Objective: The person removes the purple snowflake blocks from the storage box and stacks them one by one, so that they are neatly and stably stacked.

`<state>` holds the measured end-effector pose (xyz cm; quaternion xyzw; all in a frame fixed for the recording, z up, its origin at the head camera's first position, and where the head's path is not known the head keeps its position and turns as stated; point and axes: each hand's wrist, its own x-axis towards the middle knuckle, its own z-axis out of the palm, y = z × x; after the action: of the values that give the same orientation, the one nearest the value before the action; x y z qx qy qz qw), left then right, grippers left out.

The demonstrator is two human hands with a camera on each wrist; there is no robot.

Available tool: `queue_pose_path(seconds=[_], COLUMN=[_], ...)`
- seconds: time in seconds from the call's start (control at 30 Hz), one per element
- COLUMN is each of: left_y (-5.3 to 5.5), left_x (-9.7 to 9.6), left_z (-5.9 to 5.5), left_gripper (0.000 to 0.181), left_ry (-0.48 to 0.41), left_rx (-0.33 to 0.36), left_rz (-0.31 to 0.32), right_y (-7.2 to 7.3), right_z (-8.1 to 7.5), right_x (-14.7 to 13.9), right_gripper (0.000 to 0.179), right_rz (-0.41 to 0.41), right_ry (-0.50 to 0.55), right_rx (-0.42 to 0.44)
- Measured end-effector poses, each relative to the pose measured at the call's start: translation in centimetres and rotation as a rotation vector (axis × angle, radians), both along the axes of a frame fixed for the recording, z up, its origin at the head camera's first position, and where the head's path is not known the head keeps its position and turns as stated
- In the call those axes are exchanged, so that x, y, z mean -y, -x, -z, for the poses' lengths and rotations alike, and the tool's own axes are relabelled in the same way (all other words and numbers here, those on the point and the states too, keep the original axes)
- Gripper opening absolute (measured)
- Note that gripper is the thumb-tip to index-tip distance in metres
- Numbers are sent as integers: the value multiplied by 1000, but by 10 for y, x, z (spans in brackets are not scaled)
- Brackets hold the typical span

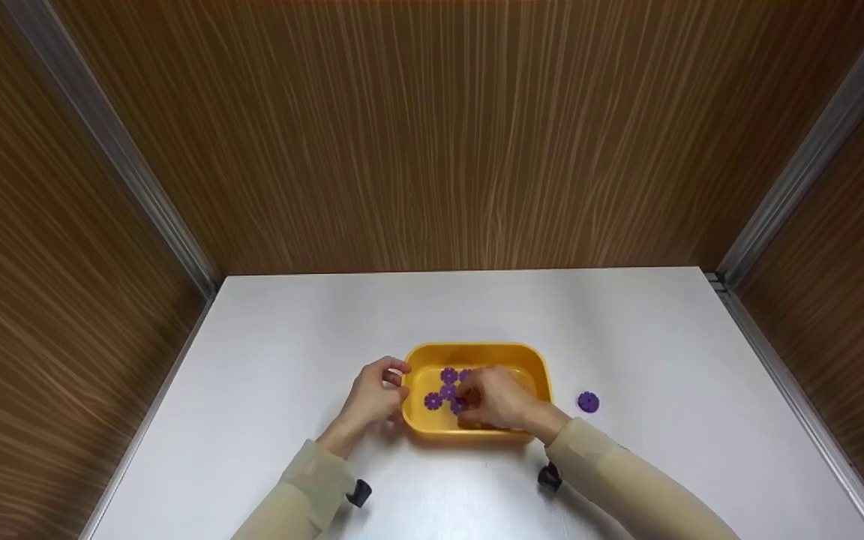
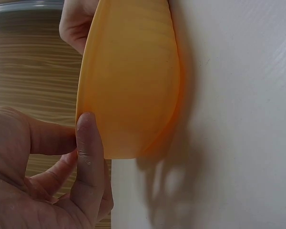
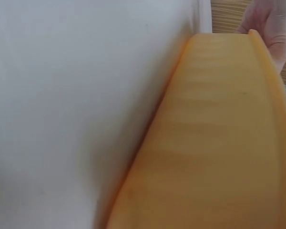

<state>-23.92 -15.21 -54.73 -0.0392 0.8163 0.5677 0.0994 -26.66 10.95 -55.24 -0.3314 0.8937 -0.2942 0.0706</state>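
A yellow plastic tray [image 1: 477,433] sits on the white table with several purple notched discs [image 1: 433,401] inside. At the tray's left end, my left hand [image 1: 373,394] pinches the rim between thumb and fingers, as the left wrist view shows with the thumb [image 2: 88,143] against the outer wall. My right hand [image 1: 503,399] reaches down into the tray from the right, fingers bent over a purple disc [image 1: 458,406]. Its fingertips are partly hidden, and I cannot tell whether they grip that disc. The right wrist view is filled mostly by the tray's outer wall [image 3: 214,133].
One more purple piece [image 1: 588,402] lies on the white table [image 1: 649,337], right of the tray. Brown wood-grain panels [image 1: 462,135] rise behind the table and on both sides, with metal strips [image 1: 121,150] at their corners.
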Motion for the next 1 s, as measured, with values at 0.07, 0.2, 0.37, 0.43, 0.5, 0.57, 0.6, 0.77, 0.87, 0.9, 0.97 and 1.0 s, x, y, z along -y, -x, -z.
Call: queue_pose_path(seconds=[0.07,0.2,0.37,0.43,0.5,0.57,0.6,0.77,0.87,0.9,0.97,1.0], left_y=[0,0,0,0,0,-1,-1,-1,-2,-2,-1,-1], left_x=[0,0,0,0,0,0,1,1,0,0,0,0], left_z=[0,-1,-2,-1,-1,-1,0,0,-1,-1,0,0], left_gripper=[39,38,38,38,38,38,37,38,39,39,39,39], left_ry=[3,6,2,0,-6,-10,-12,-2,7,10,10,12], left_rx=[-3,-7,7,9,5,-7,-10,-19,-13,-11,-6,-5], left_rz=[0,2,-2,-3,0,5,7,9,0,-1,-4,-5], right_y=[2,4,5,5,5,5,5,6,6,6,6,6], right_z=[2,4,5,5,6,6,7,8,7,7,7,7], right_x=[1,1,3,4,4,3,3,5,7,8,10,10], right_gripper=[26,24,23,25,26,28,28,26,23,23,22,23], right_rz=[4,-4,-19,-22,-29,-44,-52,-66,-42,-32,-13,-5], right_ry=[-10,-24,-30,-32,-39,-43,-44,-51,-75,-87,-110,-118], right_rx=[5,-3,2,10,7,-9,-17,-20,7,11,10,10])
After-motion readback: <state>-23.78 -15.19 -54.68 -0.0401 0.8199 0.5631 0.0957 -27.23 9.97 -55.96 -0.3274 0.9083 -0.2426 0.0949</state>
